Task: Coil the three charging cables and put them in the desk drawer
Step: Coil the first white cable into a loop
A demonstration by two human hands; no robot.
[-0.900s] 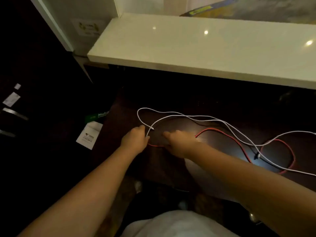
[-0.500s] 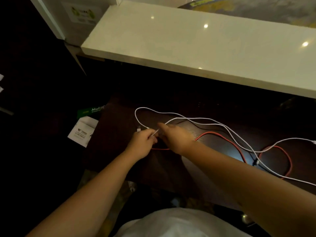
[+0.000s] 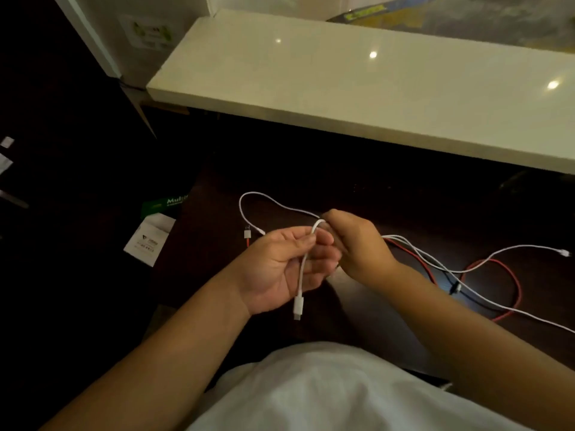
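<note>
My left hand (image 3: pixel 284 269) is raised palm-up above the dark desk (image 3: pixel 217 244) and pinches a white cable (image 3: pixel 301 275) between thumb and fingers; its plug end hangs down over my palm. My right hand (image 3: pixel 357 244) grips the same white cable just past the bend. A second white cable (image 3: pixel 249 203) loops on the desk behind my hands, with its plug near my left hand. A red cable (image 3: pixel 516 284) curls on the desk at the right, tangled with the white strands. The drawer is not visible.
A pale glossy shelf (image 3: pixel 342 82) overhangs the back of the desk. A white paper packet (image 3: pixel 149 241) and a green box (image 3: pixel 165 203) lie in the dark to the left of the desk. My white shirt fills the bottom of the view.
Both hands have lifted off the desk toward me with the end of a white cable; my left palm has turned up and the plug end now dangles across it.
</note>
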